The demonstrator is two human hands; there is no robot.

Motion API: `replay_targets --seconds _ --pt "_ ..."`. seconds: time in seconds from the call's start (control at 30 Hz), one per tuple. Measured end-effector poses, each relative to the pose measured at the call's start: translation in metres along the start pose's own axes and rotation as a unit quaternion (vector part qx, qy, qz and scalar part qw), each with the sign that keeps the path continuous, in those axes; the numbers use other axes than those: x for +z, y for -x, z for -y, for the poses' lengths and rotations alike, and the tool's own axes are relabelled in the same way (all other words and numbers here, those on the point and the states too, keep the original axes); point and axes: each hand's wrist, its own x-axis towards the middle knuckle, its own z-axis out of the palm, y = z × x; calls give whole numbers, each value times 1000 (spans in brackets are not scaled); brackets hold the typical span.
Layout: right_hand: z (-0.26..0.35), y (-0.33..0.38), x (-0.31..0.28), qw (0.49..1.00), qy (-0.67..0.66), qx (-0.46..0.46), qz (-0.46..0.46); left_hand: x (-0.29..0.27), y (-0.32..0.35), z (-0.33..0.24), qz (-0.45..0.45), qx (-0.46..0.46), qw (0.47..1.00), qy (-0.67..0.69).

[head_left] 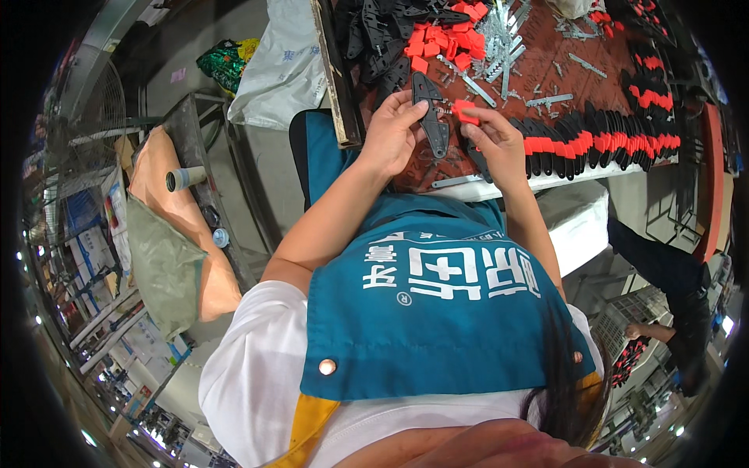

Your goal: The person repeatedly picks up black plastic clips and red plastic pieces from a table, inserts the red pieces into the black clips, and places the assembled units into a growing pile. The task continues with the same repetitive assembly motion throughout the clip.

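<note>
My left hand [394, 134] grips a black plastic handle-shaped part [431, 117], long and flat with a wide end, held tilted above the table edge. Close to its right, my right hand [499, 140] pinches a small red plastic piece [466, 111] between thumb and fingertips. The red piece and the black part are apart by a small gap. Beyond my hands lies a heap of loose red pieces [445, 40], beside a pile of black parts [382, 47]. Thin silver metal strips [507, 54] are scattered to the right of the red heap.
A long row of black parts with red pieces [577, 147] lines the table's near edge on the right. The reddish-brown tabletop [546, 78] has a wooden rim [335, 78] at left. A white sack [285, 70] and a cup [185, 179] are farther left. Another person [679, 288] is at right.
</note>
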Motion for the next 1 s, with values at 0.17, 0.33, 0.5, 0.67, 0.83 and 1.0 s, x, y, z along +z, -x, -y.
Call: replay_targets --seconds 0.17,0.33,0.5,0.67,0.83,1.0 --pt "-5 -1 -1 997 60 -37 -5 0 2 -1 -21 28 999 -41" --pt "-7 -6 9 997 4 -59 -53 3 5 -7 -9 47 998 -39" --pt "7 -3 16 999 -1 21 -39 3 6 -7 15 80 995 -61" --pt "17 -1 15 997 58 28 -36 3 13 -7 75 107 978 -163" --pt "18 2 8 994 111 23 12 -4 13 -19 153 111 949 -254" --pt "10 8 15 993 108 41 -30 -21 4 -18 192 109 910 -352"
